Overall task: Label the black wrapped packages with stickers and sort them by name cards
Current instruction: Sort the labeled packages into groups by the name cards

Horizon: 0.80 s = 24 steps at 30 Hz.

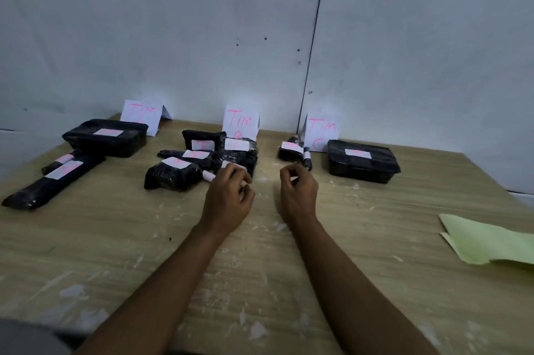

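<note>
Your left hand [228, 195] and right hand [297, 190] hover loosely curled, holding nothing, so grab that slick, squishy middle package [173, 177] by its sides.

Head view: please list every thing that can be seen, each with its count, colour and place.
name cards: three, white with pink writing, standing along the far table edge.
left group of packages: three, black with white stickers, before the left card.
middle group of packages: about five, black with stickers, before the middle card.
right group of packages: one box plus small ones, black with stickers, by the right card.
paper sheets: pale green, right table edge.
table: one, light wood, with white smears.
wall: grey-white, behind the table.
left hand: fingers curled, beside the middle group.
right hand: fingers curled, empty as far as visible.
</note>
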Motion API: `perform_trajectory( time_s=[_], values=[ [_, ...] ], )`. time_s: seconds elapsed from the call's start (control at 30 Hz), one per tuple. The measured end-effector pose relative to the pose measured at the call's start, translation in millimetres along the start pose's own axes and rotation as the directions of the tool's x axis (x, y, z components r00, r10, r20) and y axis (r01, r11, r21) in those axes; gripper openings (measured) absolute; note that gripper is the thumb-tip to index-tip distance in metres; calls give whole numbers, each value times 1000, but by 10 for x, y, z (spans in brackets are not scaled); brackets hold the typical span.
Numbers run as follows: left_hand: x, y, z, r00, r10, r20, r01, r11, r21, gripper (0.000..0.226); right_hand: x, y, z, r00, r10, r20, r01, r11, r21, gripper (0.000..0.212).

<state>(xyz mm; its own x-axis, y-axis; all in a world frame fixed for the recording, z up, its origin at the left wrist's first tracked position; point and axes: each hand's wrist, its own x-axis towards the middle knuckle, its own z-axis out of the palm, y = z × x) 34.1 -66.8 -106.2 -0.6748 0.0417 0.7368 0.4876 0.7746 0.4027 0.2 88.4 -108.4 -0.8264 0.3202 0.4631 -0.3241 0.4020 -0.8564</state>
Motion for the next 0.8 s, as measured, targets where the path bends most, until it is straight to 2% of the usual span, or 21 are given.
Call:
perform_trajectory(
  time_s=[0.1,0.2,0.3,0.43,0.53,0.63,0.73,0.8],
  values=[
    [-42,120,8,1000,-13,26,14,999,-49,11,-98,-35,-182,999,43,33,-41,998,-45,9],
    [-53,319,46,991,-105,83,114,987,-115,17,-127,-111,-430,997,21,75,-14,996,-91,9],
    [-67,470,102,976,-134,173,154,982,-111,24,-124,-72,-588,988,-31,153,69,966,-249,17],
    [-43,595,203,960,-117,256,160,975,-157,27,-119,4,-716,974,23,225,67,920,-385,27],
    [14,676,352,948,-100,302,163,968,-192,28,-91,86,-815,990,35,137,24,913,-408,29],
    [67,697,548,938,-93,333,170,962,-212,32,-7,153,-931,997,76,-24,-79,910,-407,35],
    [200,701,765,933,-143,331,215,958,-192,38,181,257,-1083,973,117,-201,-183,918,-352,41],
    [317,717,923,925,-206,318,267,950,-162,42,335,378,-1226,934,194,-298,-286,908,-305,48]
  ],
)
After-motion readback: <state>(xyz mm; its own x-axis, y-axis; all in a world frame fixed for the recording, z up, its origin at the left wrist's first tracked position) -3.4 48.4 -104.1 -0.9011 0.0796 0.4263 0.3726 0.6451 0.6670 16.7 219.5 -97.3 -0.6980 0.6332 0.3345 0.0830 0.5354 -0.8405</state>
